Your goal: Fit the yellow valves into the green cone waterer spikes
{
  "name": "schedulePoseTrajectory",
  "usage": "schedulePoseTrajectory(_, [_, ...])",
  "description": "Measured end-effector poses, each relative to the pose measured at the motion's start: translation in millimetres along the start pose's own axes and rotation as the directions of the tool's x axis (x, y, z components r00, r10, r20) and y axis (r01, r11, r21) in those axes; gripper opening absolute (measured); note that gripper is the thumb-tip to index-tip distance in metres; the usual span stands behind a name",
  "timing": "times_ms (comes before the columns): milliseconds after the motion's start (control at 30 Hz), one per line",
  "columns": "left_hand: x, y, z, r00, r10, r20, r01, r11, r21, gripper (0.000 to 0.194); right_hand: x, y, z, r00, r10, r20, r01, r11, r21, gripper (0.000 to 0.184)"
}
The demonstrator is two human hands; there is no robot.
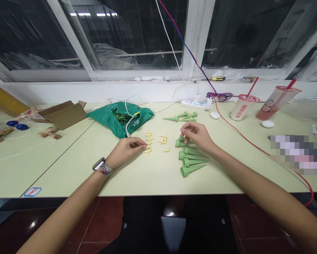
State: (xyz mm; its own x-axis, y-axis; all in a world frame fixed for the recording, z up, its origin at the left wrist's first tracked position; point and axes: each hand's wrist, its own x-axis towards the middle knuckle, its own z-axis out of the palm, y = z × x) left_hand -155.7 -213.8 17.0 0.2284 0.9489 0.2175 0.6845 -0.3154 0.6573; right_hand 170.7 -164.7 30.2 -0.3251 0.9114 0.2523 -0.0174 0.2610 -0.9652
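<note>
Apparently we had small parts laid out by kind around the green bag (117, 129), which sat slumped on the counter (148, 180); just right of the bag and nearer us, the yellow T-shaped pieces (149, 139) lay in a column, presumably so that each could be taken singly; a little further right of the bag, the straight yellow pieces (163, 140) made a looser cluster, one of them lying apart on our side; well right of the bag, the row of green cones (186, 155) lay with wide ends towards it and points away, an order that, we judged, kept the wide ends within easy reach; a second group of cones (183, 114), also right of the bag but closer to the wall, lay less evenly.

Our left hand (124, 151), just in front of the bag, had thumb and fingertips drawn together at the T-shaped pieces; our right hand (198, 135), well right of the bag, bent over the far end of the row with thumb and forefinger nearly meeting; we could not tell whether either gripped anything.

The right hand and forearm hid some cone tips; the bag's folds concealed most of its greenish contents; far right of the bag, a pixelated patch (298, 153) was unreadable; the frame cut off both forearms.
</note>
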Motion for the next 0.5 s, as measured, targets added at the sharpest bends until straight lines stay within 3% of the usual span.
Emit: schedulePoseTrajectory(500, [-1.4, 1.2, 3.1, 0.999, -0.035, -0.008, 0.035, 0.999, 0.022, 0.029, -4.1, 0.6, 2.0, 0.999, -0.003, 0.038, 0.004, 0.999, -0.036, 0.023])
